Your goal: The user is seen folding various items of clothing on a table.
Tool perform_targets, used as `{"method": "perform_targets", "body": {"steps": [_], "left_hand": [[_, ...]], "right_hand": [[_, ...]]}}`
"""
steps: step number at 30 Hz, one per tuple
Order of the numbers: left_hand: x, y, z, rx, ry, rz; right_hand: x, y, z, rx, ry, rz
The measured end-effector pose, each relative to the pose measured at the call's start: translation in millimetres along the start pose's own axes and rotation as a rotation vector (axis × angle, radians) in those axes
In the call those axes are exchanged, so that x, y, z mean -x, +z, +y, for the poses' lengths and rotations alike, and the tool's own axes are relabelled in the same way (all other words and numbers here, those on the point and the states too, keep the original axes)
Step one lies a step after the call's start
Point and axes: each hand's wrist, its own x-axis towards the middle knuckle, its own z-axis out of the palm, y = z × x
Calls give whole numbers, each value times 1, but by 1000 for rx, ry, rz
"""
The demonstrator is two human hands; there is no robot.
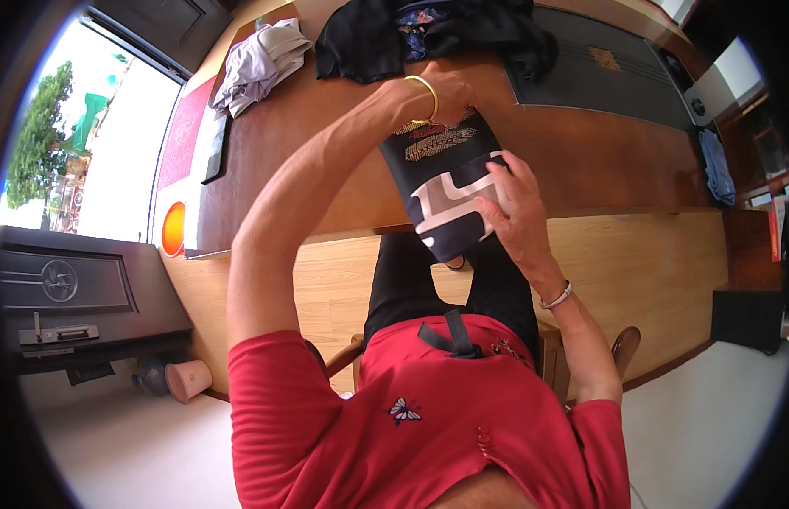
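A folded black garment (455, 191) with a white-and-taupe pattern and bead-like decoration hangs at the front edge of the brown wooden table (318, 165), its lower end above my knees. At its upper end, my left hand (442, 92), with a yellow bangle at the wrist, grips the fabric; the fingertips are partly hidden. My right hand (518, 213) holds its right side, thumb on the patterned face and fingers at the edge. Beyond my left hand, a heap of dark clothing (432, 32) lies on the table. A crumpled pale grey garment (261, 63) lies at the far left.
A black panel (592, 70) covers the table's far right, with a folded blue cloth (716, 167) near its right end. On the left are a dark flat object (216, 149), an orange container (174, 229) and an open doorway (108, 133). Chair arms (625, 353) flank me.
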Motion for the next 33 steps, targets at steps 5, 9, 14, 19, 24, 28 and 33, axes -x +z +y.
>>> {"method": "perform_targets", "body": {"steps": [5,9,14,19,24,28,33], "left_hand": [[13,6,-8,-209,33,65],[22,7,-23,-52,27,-8],[31,5,-18,210,-147,-91],[32,-3,-9,114,-168,-270],[60,-1,-21,136,128,192],[33,-38,27,200,37,404],[-16,-16,88,-23,366,840]], "right_hand": [[-3,-9,0,-141,325,45],[-22,-23,0,-35,338,-114],[-40,-30,22,-15,366,-222],[-55,-47,16,-81,530,-449],[-58,-71,15,35,393,-298],[-78,-138,31,402,63,62],[-56,-177,91,708,-47,222]]}}
